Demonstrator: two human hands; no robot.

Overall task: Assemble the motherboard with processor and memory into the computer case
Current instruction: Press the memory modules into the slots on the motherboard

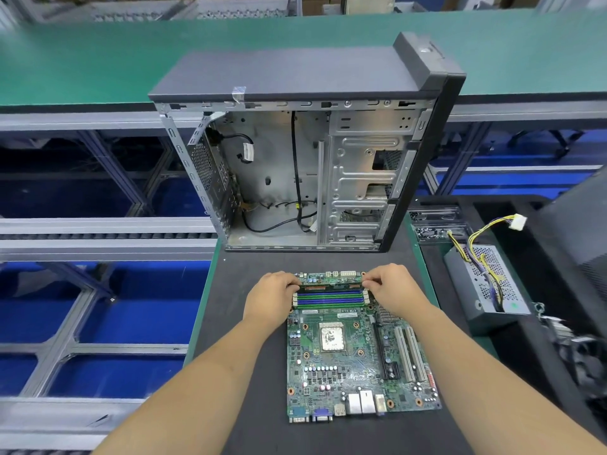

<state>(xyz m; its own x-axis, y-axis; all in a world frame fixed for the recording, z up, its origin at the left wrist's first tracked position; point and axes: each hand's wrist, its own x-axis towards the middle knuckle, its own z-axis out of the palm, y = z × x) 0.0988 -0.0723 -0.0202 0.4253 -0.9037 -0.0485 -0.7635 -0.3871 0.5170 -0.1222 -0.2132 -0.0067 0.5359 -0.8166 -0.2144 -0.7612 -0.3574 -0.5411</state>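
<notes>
Head view: left hand and right hand each pinch one end of a memory stick over the motherboard. An open computer case stands just behind on the counter.

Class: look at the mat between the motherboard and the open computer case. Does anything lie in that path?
Nothing visible does. The dark mat between motherboard and computer case is bare; loose cables hang inside the case.

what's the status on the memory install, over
Left hand and right hand each grip one end of the memory stick over the motherboard slots. Case open behind, board not yet in. Nothing in the way.
</notes>
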